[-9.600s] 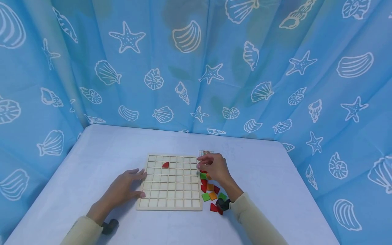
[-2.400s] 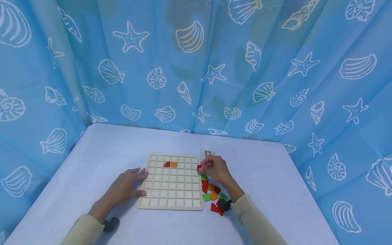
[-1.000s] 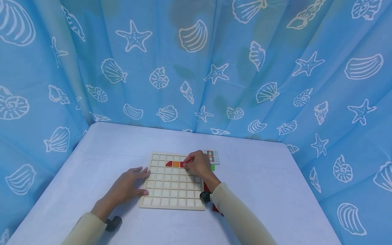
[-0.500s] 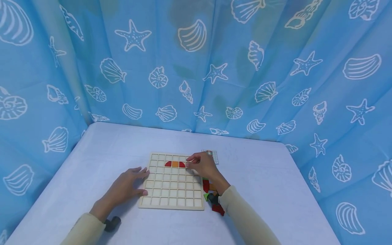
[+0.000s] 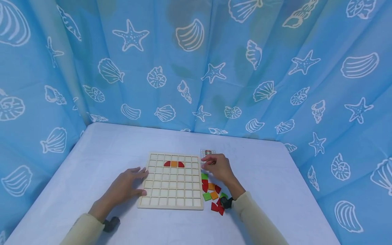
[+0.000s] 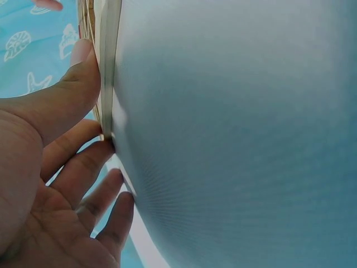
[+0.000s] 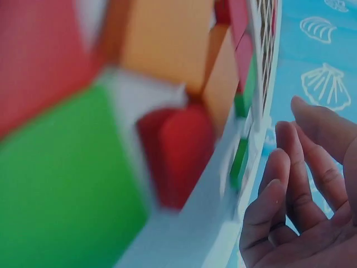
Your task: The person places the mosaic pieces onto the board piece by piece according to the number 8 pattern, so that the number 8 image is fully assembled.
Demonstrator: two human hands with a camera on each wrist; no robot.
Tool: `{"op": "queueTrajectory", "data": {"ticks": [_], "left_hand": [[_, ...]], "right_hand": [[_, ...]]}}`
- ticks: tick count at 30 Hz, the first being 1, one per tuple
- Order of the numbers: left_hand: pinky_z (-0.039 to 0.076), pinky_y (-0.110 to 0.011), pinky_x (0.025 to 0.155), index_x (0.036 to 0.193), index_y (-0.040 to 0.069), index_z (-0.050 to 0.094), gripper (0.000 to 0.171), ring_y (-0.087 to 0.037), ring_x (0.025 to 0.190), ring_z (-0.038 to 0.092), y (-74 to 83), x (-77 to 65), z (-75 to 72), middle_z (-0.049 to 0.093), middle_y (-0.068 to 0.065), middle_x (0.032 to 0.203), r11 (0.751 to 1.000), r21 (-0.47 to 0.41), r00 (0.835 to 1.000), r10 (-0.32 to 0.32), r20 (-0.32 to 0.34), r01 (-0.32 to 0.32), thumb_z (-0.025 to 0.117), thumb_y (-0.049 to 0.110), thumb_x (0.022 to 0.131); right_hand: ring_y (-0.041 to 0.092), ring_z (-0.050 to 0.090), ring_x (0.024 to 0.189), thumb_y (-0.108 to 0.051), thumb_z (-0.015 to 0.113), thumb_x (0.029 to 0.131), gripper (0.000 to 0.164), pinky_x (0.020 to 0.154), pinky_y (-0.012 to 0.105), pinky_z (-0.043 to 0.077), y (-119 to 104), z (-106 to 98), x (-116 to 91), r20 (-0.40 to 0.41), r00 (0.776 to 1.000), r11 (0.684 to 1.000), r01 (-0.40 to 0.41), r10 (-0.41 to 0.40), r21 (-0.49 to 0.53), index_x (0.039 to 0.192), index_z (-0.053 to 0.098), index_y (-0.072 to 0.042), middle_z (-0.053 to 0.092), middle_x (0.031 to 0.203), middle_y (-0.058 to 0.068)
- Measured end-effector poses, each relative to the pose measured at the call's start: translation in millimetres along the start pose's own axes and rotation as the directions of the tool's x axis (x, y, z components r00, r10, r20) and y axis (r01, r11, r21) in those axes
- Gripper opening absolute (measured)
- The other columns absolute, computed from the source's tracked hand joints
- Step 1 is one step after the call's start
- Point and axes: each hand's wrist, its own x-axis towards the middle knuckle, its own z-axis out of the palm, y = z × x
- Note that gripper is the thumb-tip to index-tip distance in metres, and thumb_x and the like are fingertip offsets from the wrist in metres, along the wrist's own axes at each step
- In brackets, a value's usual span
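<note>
A wooden grid board (image 5: 169,186) lies on the table. In its second row from the far edge sit a red quarter-round tile (image 5: 167,164), an orange square tile (image 5: 174,164) and another red quarter-round tile (image 5: 181,164), side by side. My left hand (image 5: 124,183) rests at the board's left edge, thumb and fingertips touching it with the fingers spread. Beyond the right edge hovers my right hand (image 5: 218,167), close by a small pattern card (image 5: 203,152) that it partly covers. The right wrist view shows nothing between its loosely bent fingers (image 7: 301,195).
Loose tiles are scattered right of the board: green squares such as this tile (image 5: 207,196), orange squares (image 5: 214,195) and red curved pieces (image 5: 221,210). Some lie beneath the right wrist's camera (image 5: 226,202). A blue shell-print curtain (image 5: 190,85) surrounds the white table (image 5: 122,139).
Since the earliest frame, the orange tile and second red tile have come onto the board. My right hand has let go of that red tile and moved right. The left hand stays.
</note>
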Motion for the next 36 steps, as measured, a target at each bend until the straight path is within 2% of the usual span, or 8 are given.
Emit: {"op": "queueTrajectory", "data": {"ticks": [6, 10, 17, 22, 36], "left_hand": [[0.042, -0.067, 0.118, 0.15, 0.009, 0.06, 0.081, -0.05, 0.149, 0.047, -0.2, 0.0, 0.7, 0.055, -0.017, 0.16, 1.0, 0.009, 1.0, 0.005, -0.002, -0.005, 0.093, 0.029, 0.079], [0.043, -0.067, 0.118, 0.15, 0.009, 0.06, 0.081, -0.049, 0.149, 0.047, -1.2, -0.1, 1.0, 0.055, -0.017, 0.159, 1.0, 0.017, 1.0, 0.011, -0.008, -0.011, 0.093, 0.029, 0.079], [0.043, -0.067, 0.118, 0.15, 0.008, 0.061, 0.081, -0.05, 0.148, 0.047, -1.1, -0.3, 1.1, 0.055, -0.018, 0.159, 1.0, 0.017, 1.0, 0.013, -0.013, -0.013, 0.094, 0.029, 0.079], [0.043, -0.066, 0.119, 0.148, 0.007, 0.062, 0.079, -0.049, 0.148, 0.048, 0.4, -0.6, -0.9, 0.056, -0.017, 0.158, 1.0, 0.001, 1.0, 0.028, -0.013, -0.028, 0.093, 0.029, 0.079], [0.043, -0.066, 0.118, 0.147, 0.006, 0.062, 0.079, -0.049, 0.148, 0.048, 0.7, -0.5, -1.9, 0.056, -0.018, 0.158, 1.0, 0.004, 0.999, 0.031, -0.014, -0.031, 0.094, 0.028, 0.078]], "right_hand": [[0.021, 0.062, 0.098, -0.018, 0.088, 0.089, 0.021, 0.078, 0.029, 0.058, 16.5, -9.8, 1.6, -0.053, 0.998, 0.998, -0.043, 0.041, -0.037, 0.108, 0.082, -0.023, 0.072, 0.096, 0.001], [0.021, 0.06, 0.1, -0.018, 0.089, 0.087, 0.023, 0.08, 0.03, 0.058, 22.4, -13.4, 2.9, -0.055, 0.996, 0.996, -0.072, 0.07, -0.05, 0.108, 0.082, -0.022, 0.07, 0.098, 0.003], [0.022, 0.06, 0.09, -0.018, 0.089, 0.087, 0.023, 0.069, 0.025, 0.053, 26.5, -14.9, 5.4, -0.044, 0.995, 0.992, -0.09, 0.086, -0.088, 0.108, 0.08, -0.019, 0.068, 0.094, 0.005], [0.022, 0.06, 0.083, -0.018, 0.089, 0.087, 0.021, 0.064, 0.026, 0.049, 27.4, -14.3, 6.4, -0.036, 0.997, 0.991, -0.077, 0.074, -0.111, 0.105, 0.078, -0.017, 0.067, 0.09, 0.006], [0.022, 0.061, 0.092, -0.012, 0.086, 0.088, 0.016, 0.069, 0.026, 0.052, 23.4, -18.4, 4.8, -0.019, 0.998, 0.998, -0.054, 0.054, -0.025, 0.099, 0.076, -0.019, 0.068, 0.095, 0.005]]}}
